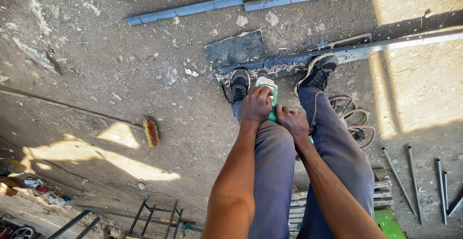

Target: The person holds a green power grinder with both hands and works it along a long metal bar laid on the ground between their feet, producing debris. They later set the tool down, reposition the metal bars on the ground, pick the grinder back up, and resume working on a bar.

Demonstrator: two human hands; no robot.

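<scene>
a person in blue work trousers is standing on a dusty concrete floor, looking straight down, and is gripping a green and white angle grinder point(268, 90) with both bare hands between the knees. the left hand point(256, 105) is wrapping closed over the top of the tool's front end, knuckles up, while the right hand point(291, 122) is closing tightly around the green rear body, nearer the person. the grinder's long axis is running away from the person, from the rear grip by the thighs toward the feet, with its working end pointing down and forward at a long grey metal bar point(347, 51); the disc itself is hidden behind the left hand and cannot be made out. the tool is sitting between a left shoe point(239, 85) and a right shoe point(318, 70), both black; the right one is resting on the bar and the left one just short of it. the bar is lying crosswise, stretching out to the right edge of view, with pale grit collecting along its near edge. a dark flat plate point(236, 48) is lying just beyond the left shoe, and a red and yellow brush point(151, 132) is lying well apart to the left. thin metal rods point(410, 181) are resting on the floor to the right.
</scene>
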